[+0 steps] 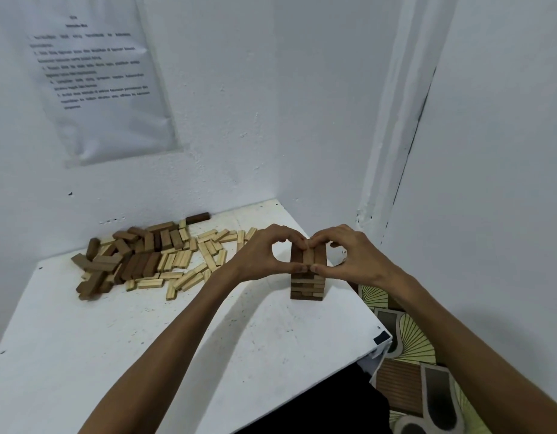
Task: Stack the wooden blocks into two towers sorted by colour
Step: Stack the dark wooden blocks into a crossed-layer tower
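Note:
A tower of dark brown blocks (pixel 306 288) stands near the right edge of the white table (pixel 177 333). My left hand (pixel 264 255) and my right hand (pixel 349 255) pinch the tower's top layer (pixel 308 256) from both sides, thumbs at its near end and fingers at its far end. A loose heap lies at the back left: dark brown blocks (pixel 130 258) to the left, light blocks (pixel 195 261) to the right. One dark block (pixel 197 217) lies apart by the wall.
White walls close in behind and to the right of the table. A printed sheet (pixel 98 76) hangs on the back wall. Patterned flooring (pixel 412 355) shows past the table's right edge, marked by a dark tape patch (pixel 381 337).

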{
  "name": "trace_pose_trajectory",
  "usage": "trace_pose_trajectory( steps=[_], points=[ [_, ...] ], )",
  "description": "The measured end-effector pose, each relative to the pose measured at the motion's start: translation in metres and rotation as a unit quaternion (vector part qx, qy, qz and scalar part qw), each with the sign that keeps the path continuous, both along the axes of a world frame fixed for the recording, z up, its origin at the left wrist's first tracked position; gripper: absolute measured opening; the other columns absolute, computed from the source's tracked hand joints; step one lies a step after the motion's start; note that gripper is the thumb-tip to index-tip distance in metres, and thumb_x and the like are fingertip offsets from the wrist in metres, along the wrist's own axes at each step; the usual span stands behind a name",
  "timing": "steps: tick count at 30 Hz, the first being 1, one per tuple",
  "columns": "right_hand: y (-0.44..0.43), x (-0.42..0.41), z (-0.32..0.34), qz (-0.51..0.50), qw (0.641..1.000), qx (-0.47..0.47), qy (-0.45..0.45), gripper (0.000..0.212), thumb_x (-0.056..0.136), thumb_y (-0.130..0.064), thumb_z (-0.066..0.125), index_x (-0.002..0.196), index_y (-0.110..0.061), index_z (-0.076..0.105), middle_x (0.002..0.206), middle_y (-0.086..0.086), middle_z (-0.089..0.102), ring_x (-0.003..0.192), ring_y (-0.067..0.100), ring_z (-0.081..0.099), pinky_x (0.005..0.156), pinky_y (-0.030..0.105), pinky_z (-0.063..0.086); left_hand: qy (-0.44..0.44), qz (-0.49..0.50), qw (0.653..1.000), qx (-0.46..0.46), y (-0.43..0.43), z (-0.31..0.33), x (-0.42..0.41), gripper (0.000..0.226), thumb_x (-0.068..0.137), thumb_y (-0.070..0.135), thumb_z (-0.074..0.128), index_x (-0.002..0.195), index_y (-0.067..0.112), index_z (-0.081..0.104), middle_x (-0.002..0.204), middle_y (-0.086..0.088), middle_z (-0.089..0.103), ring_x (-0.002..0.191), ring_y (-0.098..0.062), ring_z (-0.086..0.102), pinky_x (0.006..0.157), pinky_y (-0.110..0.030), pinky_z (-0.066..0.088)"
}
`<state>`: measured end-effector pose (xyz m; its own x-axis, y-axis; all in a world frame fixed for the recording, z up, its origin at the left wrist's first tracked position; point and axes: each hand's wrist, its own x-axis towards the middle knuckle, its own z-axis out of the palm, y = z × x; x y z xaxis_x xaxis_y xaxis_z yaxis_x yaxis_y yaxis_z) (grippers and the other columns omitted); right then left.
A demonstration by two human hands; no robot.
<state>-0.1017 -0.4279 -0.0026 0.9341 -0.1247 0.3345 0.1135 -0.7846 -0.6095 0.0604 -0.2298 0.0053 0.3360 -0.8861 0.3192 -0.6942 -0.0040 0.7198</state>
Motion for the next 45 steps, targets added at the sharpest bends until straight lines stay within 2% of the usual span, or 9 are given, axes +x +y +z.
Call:
trace_pose_trajectory(
  steps=[9,14,20,24,28,30,37,45],
  points=[
    [-0.003,0.001,-0.006,-0.012,1.0,0.001,0.013,0.05,0.08,-0.042,0.087,0.125,-0.04,0.064,0.126,-0.017,0.063,0.121,0.002,0.051,0.095,0.024,0.047,-0.012,-0.002,1.0,0.0,-0.004,-0.005,0.002,0.036,0.078,0.032,0.091,0.108,0.027,0.073,0.121,0.017,0.07,0.12,-0.016,0.059,0.097,-0.021,0.043],
    [-0.003,0.001,-0.01,-0.017,1.0,0.005,0.021,0.051,0.081,-0.044,0.085,0.127,-0.04,0.064,0.128,-0.018,0.062,0.123,0.001,0.049,0.096,0.025,0.047,-0.015,-0.002,1.0,0.002,-0.005,-0.008,0.003,0.035,0.079,0.032,0.091,0.108,0.027,0.073,0.121,0.017,0.07,0.12,-0.016,0.059,0.096,-0.019,0.043],
    [-0.006,0.002,-0.013,-0.026,0.999,0.005,0.037,0.056,0.08,-0.053,0.081,0.131,-0.04,0.061,0.129,-0.016,0.06,0.124,0.003,0.05,0.098,0.031,0.05,-0.007,-0.003,1.0,0.015,-0.006,-0.012,0.005,0.038,0.081,0.033,0.089,0.113,0.029,0.072,0.123,0.017,0.069,0.121,-0.015,0.058,0.098,-0.028,0.046],
    [-0.004,0.001,-0.013,-0.025,0.999,0.016,0.043,0.057,0.083,-0.05,0.081,0.135,-0.038,0.059,0.132,-0.018,0.059,0.124,0.003,0.05,0.098,0.03,0.05,0.001,0.006,0.999,0.042,-0.006,-0.014,0.006,0.05,0.083,0.036,0.087,0.127,0.032,0.065,0.125,0.017,0.066,0.123,-0.012,0.057,0.1,-0.029,0.046],
    [-0.004,0.0,-0.013,-0.028,0.998,0.028,0.056,0.072,0.081,-0.051,0.084,0.143,-0.037,0.05,0.133,-0.019,0.058,0.125,0.0,0.051,0.098,0.028,0.049,0.022,0.009,0.998,0.066,-0.003,-0.017,0.006,0.075,0.079,0.035,0.09,0.143,0.028,0.051,0.134,0.015,0.062,0.128,-0.001,0.053,0.102,-0.021,0.041],
    [-0.005,-0.001,-0.015,-0.033,0.997,0.03,0.067,0.078,0.079,-0.052,0.085,0.145,-0.036,0.047,0.134,-0.016,0.058,0.125,0.002,0.052,0.1,0.028,0.049,0.028,0.008,0.997,0.069,-0.002,-0.02,0.006,0.081,0.078,0.032,0.092,0.146,0.027,0.048,0.136,0.013,0.062,0.129,0.0,0.053,0.102,-0.02,0.04],
    [-0.01,-0.004,-0.019,-0.045,0.996,0.035,0.071,0.079,0.077,-0.055,0.085,0.144,-0.043,0.046,0.134,-0.015,0.059,0.127,0.002,0.052,0.103,0.033,0.048,0.032,0.018,0.998,0.059,-0.001,-0.022,0.013,0.077,0.076,0.03,0.093,0.141,0.028,0.053,0.129,0.012,0.067,0.126,-0.006,0.057,0.104,-0.026,0.044],
    [-0.01,-0.004,-0.02,-0.055,0.996,0.026,0.069,0.079,0.076,-0.059,0.085,0.144,-0.047,0.047,0.13,-0.015,0.057,0.128,0.003,0.05,0.107,0.037,0.045,0.036,0.03,0.997,0.053,-0.002,-0.027,0.012,0.073,0.075,0.033,0.094,0.139,0.027,0.058,0.128,0.012,0.066,0.122,-0.004,0.058,0.101,-0.026,0.043]
  ],
)
